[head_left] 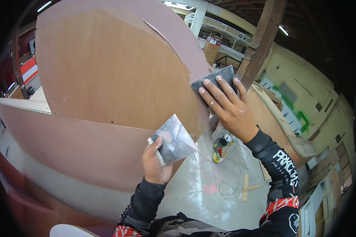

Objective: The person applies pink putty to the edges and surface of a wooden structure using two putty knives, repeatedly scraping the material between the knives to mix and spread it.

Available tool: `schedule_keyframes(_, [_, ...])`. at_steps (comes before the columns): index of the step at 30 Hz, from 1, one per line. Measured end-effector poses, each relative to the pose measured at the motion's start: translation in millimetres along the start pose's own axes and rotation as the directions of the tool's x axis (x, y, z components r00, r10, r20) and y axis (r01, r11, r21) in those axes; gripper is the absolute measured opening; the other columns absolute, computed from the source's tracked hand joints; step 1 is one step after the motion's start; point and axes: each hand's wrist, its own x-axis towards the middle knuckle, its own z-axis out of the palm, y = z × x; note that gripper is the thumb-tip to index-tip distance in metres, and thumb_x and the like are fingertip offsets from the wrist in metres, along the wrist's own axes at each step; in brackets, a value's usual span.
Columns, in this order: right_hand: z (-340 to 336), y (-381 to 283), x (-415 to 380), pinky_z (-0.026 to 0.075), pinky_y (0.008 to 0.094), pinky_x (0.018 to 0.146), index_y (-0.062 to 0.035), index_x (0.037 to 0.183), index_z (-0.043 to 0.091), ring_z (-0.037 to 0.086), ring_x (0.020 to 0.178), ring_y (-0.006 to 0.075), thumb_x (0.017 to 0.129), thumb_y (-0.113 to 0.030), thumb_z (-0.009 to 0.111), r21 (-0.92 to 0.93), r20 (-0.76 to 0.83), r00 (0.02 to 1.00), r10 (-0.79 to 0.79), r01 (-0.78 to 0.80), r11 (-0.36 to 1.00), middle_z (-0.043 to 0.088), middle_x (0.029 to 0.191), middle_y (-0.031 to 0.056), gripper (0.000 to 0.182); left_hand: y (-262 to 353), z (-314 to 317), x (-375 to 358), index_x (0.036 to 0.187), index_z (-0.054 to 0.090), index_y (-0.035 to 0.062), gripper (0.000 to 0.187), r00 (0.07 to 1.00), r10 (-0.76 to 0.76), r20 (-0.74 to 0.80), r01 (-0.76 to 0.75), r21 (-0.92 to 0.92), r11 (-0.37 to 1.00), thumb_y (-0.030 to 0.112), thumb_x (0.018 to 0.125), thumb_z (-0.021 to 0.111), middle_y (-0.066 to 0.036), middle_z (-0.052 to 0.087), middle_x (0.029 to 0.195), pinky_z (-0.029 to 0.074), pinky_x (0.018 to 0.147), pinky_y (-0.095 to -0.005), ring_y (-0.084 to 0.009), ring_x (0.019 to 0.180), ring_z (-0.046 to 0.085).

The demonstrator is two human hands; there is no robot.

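Note:
My left hand grips a square, flat metal putty spreader by its near edge. The spreader's face is smeared with pinkish putty. With fingers laid along its back, my right hand holds a second, dark spreader against the right edge of a large curved wooden panel. Pink filler coats the panel's outer border, and a raised ridge of it runs along the inside of that band. My right thumb is hidden behind the dark spreader.
Below stands a lower curved pinkish panel. Opened cans and a loose cable lie on the grey floor, near crossed wood strips. A wooden post rises behind my right hand, with a long wooden piece at right.

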Motion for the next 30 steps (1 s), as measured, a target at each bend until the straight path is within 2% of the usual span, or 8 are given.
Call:
schedule_keyframes(14, [14,-37,-68,0.033,0.0511,0.108,-0.0129,0.136,0.057,0.049,0.131,0.0267,0.089,-0.014,0.054,0.215,0.110,0.992,0.061,-0.084,0.973,0.051,0.144,0.0050,0.047,-26,2,-23,0.124,0.052,0.0049,0.031,0.992,0.067,-0.110,-0.067,0.007,0.998,0.018,0.096,0.052,-0.009,0.061,0.119,0.048,0.099,-0.0461,-0.0260,0.113,0.061])
schedule_keyframes(16, [-7,-45,-77,0.035,0.0504,0.107,-0.0095,0.135,0.057,0.049,0.130,0.0301,0.083,-0.007,0.058,0.295,0.127,0.989,0.071,-0.106,0.950,0.052,0.142,0.0090,0.052,-31,4,-33,0.118,0.055,0.0067,0.026,0.984,0.016,-0.176,-0.027,-0.063,0.998,0.017,0.095,0.052,-0.007,0.064,0.110,0.052,0.088,-0.0440,-0.0247,0.103,0.064])
schedule_keyframes(19, [-33,-54,-89,0.041,0.0471,0.104,-0.0044,0.133,0.055,0.048,0.131,0.0361,0.058,0.015,0.058,0.831,0.087,0.969,0.230,-0.198,0.520,0.052,0.140,0.0148,0.078,-43,-8,-38,0.119,0.056,0.0080,0.028,0.977,-0.187,-0.103,0.175,-0.111,0.978,0.021,0.094,0.055,-0.006,0.065,0.106,0.054,0.082,-0.0447,-0.0246,0.099,0.066])
schedule_keyframes(20, [-38,-58,-92,0.041,0.0471,0.104,-0.0044,0.133,0.055,0.048,0.131,0.0361,0.058,0.015,0.058,0.831,0.083,0.970,0.229,-0.194,0.521,0.052,0.140,0.0148,0.078,-43,-5,-40,0.119,0.056,0.0080,0.028,0.978,-0.182,-0.102,0.171,-0.110,0.979,0.021,0.094,0.055,-0.006,0.065,0.106,0.054,0.082,-0.0447,-0.0246,0.099,0.066])
schedule_keyframes(22, [-51,-65,-93,0.043,0.0454,0.102,-0.0043,0.133,0.055,0.050,0.130,0.0378,0.057,0.017,0.056,0.952,0.154,0.983,0.099,-0.174,0.252,0.054,0.138,0.0157,0.079,-38,10,-42,0.120,0.057,0.0084,0.030,0.960,-0.276,-0.048,0.269,-0.119,0.956,0.023,0.094,0.056,-0.006,0.067,0.106,0.054,0.079,-0.0442,-0.0245,0.096,0.067])
schedule_keyframes(24, [-45,-72,-93,0.044,0.0437,0.103,-0.0049,0.132,0.057,0.053,0.126,0.0371,0.059,0.016,0.056,0.946,0.150,0.973,0.176,-0.193,0.260,0.057,0.134,0.0154,0.075,-8,15,-48,0.122,0.056,0.0073,0.032,0.972,-0.231,0.041,0.234,-0.139,0.962,0.024,0.095,0.057,-0.008,0.066,0.111,0.054,0.082,-0.0449,-0.0248,0.098,0.066])
schedule_keyframes(26, [-51,-47,-81,0.046,0.0433,0.102,-0.0058,0.130,0.059,0.056,0.122,0.0350,0.063,0.014,0.057,0.870,0.242,0.959,-0.148,-0.147,0.471,0.060,0.131,0.0136,0.070,34,45,-61,0.122,0.055,0.0054,0.031,0.999,0.034,0.020,-0.034,-0.021,0.999,0.022,0.095,0.055,-0.010,0.065,0.114,0.052,0.087,-0.0447,-0.0251,0.100,0.065])
schedule_keyframes(30, [-74,-8,15,0.047,0.0434,0.098,-0.0093,0.130,0.060,0.059,0.118,0.0294,0.082,-0.002,0.057,0.476,-0.100,0.992,-0.079,0.117,0.872,0.062,0.127,0.0098,0.049,71,38,-51,0.123,0.053,0.0032,0.033,0.971,0.213,0.106,-0.222,0.088,0.971,0.022,0.096,0.055,-0.011,0.064,0.115,0.050,0.093,-0.0445,-0.0258,0.103,0.064])
